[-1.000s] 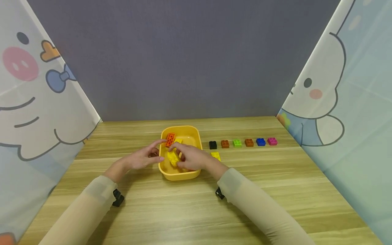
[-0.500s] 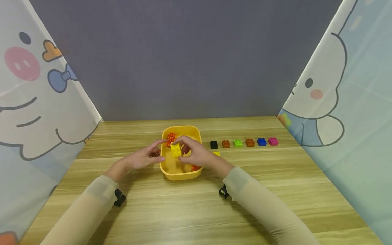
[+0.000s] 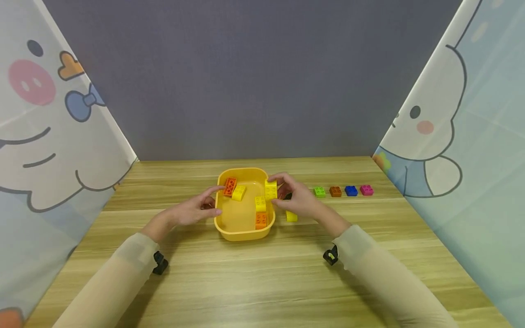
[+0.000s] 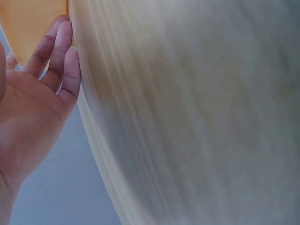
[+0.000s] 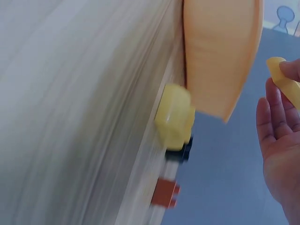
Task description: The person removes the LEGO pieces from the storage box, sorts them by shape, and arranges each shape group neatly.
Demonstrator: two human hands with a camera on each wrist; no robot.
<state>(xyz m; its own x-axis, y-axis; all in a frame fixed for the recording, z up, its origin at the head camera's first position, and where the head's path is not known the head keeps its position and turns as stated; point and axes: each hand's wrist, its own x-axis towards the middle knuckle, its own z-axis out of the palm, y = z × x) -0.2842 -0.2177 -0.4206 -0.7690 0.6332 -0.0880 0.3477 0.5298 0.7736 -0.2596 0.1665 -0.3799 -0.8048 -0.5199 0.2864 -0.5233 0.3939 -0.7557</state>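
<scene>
My right hand [image 3: 301,200] pinches a yellow toy brick [image 3: 270,190] between thumb and fingers, above the right rim of the yellow tray [image 3: 242,235]. In the right wrist view the same brick is raised well off the table. My left hand [image 3: 190,210] touches the tray's left side, index fingertip and thumb at the rim. Inside the tray lie an orange-red brick [image 3: 230,187], a yellow brick [image 3: 239,192], another yellow brick [image 3: 260,204] and an orange brick [image 3: 260,221]. Beneath my right hand, a yellow brick with a curved side [image 3: 291,216] sits on the table.
Along the table a row of small bricks runs to the right: green [image 3: 319,192], brown [image 3: 335,191], blue [image 3: 351,190] and pink [image 3: 367,190]. My right hand mostly hides a black brick [image 5: 180,152] and another brown brick [image 5: 164,192]. A grey panel [image 3: 254,82] stands behind.
My right hand has lifted the yellow brick from inside the tray and carried it rightward to the right rim. The left hand stays at the tray's left side.
</scene>
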